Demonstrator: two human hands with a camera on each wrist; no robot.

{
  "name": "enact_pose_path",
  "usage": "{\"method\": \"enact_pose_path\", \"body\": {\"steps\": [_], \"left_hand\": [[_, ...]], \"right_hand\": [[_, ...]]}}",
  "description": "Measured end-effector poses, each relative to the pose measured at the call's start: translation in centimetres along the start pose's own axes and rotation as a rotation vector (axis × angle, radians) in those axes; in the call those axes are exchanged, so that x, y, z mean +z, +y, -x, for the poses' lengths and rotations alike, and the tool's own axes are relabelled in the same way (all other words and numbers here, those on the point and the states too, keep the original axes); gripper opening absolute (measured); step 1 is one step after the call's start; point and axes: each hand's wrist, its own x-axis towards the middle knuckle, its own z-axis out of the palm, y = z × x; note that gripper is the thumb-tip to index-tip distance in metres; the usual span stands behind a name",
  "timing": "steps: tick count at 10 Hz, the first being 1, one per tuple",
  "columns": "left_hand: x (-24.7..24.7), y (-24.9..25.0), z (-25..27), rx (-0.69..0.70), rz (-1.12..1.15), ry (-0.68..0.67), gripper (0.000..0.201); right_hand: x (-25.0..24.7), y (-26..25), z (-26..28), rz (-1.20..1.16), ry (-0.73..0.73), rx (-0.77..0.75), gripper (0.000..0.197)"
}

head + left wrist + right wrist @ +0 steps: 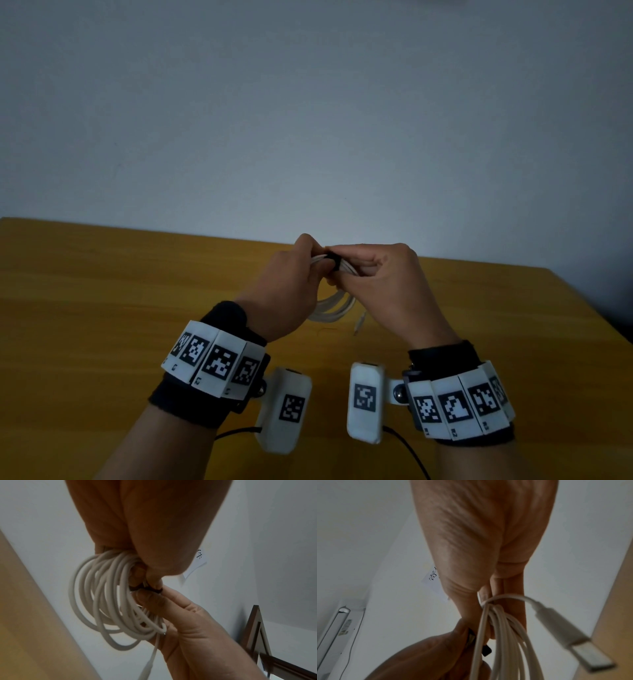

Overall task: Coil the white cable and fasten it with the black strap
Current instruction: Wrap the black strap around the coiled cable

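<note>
Your left hand (291, 274) pinches the coiled white round cable (334, 305) at its top, held above the yellow-brown wooden desk (102, 291). Around the bundle sits the narrow black strap (332, 259). Your right hand (383, 281) grips strap and cable from the other side. Behind rises a plain pale grey wall (308, 120).

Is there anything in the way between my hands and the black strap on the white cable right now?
Nothing visible. The left hand and right hand already pinch the black strap wrapped round the coiled white cable, held above the wooden table.
</note>
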Motion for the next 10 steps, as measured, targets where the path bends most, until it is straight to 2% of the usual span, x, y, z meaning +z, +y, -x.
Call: {"method": "enact_pose_path", "body": {"steps": [1, 2, 3, 4, 5, 6, 7, 8, 9, 10], "left_hand": [[-0.4, -0.4, 0.0, -0.008, -0.016, 0.032, 0.009], [-0.9, -0.7, 0.0, -0.055, -0.009, 0.070, 0.011], [-1.0, -0.5, 0.0, -0.102, 0.048, 0.075, 0.024], [-0.6, -0.3, 0.1, -0.148, 0.070, 0.023, 0.033], [-0.3, -1.0, -0.1, -0.250, 0.045, -0.026, 0.041], [-0.7, -1.8, -0.1, -0.348, -0.018, -0.067, 0.056], [-1.1, -2.2, -0.2, -0.400, -0.034, -0.067, 0.058], [-1.3, -2.2, -0.5, -0.399, -0.009, -0.033, 0.053], [-1.3, -2.6, -0.7, -0.395, -0.025, -0.018, 0.051], [-1.6, -2.6, -0.7, -0.390, -0.052, 0.015, 0.050]], "right_hand": [[-0.2, -0.1, -0.1, 0.058, -0.071, 0.076, 0.038], [-0.6, -0.2, -0.1, 0.044, -0.167, 0.177, 0.034], [-0.8, -0.2, -0.2, -0.045, -0.186, 0.218, 0.030], [-0.7, 0.4, -0.3, -0.052, -0.145, 0.254, 0.024], [-0.6, 1.5, -0.4, -0.049, -0.155, 0.374, 0.028], [-0.7, 2.5, -0.3, -0.018, -0.166, 0.488, 0.023], [-0.5, 3.6, -0.2, 0.094, -0.195, 0.605, 0.010], [-0.2, 4.3, 0.0, 0.267, -0.217, 0.710, 0.015], [-0.1, 4.3, -0.1, 0.507, -0.275, 0.728, 0.036], [-2.0, 2.0, -0.2, 0.634, -0.195, 0.649, 0.047]]}}
